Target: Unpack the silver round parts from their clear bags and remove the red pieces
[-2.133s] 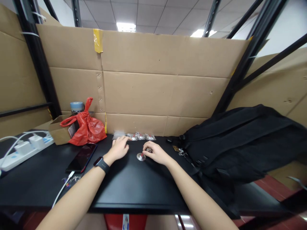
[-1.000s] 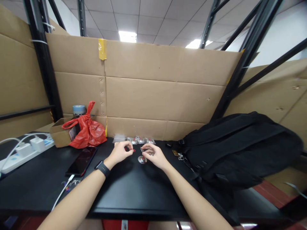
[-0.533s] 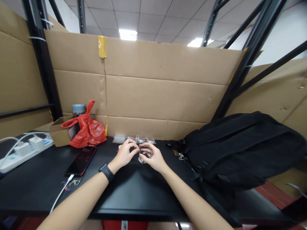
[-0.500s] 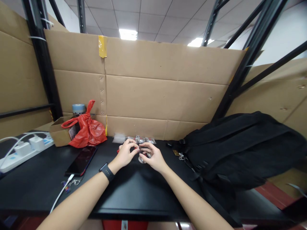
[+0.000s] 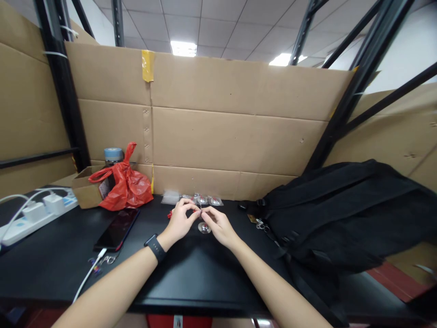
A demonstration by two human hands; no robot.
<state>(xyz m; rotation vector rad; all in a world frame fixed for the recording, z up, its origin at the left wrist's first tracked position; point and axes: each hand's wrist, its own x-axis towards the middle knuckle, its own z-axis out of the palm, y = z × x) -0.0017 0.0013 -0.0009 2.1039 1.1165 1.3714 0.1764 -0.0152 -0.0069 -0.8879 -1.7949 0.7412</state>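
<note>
My left hand (image 5: 183,218), with a black watch (image 5: 155,247) on the wrist, pinches something small that I cannot make out. Its fingertips meet those of my right hand (image 5: 217,224), which is also closed in a pinch on a tiny item at the same spot. Just below the fingertips is a round, shiny, clear-edged disc (image 5: 204,228) with a reddish centre. A bit of red material (image 5: 170,214) shows beside my left hand. Behind the hands, similar round pieces in clear wrapping (image 5: 215,200) lie by the cardboard wall, next to clear plastic bags (image 5: 170,197).
On the left are a phone (image 5: 116,229) with a white cable, a power strip (image 5: 20,224), a small carton (image 5: 86,193) and a red plastic bag (image 5: 131,189). A black backpack (image 5: 348,209) fills the right side, with keys (image 5: 261,224) beside it.
My right hand's fingers have drawn together and lowered against my left fingertips. The round disc below them now shows more fully.
</note>
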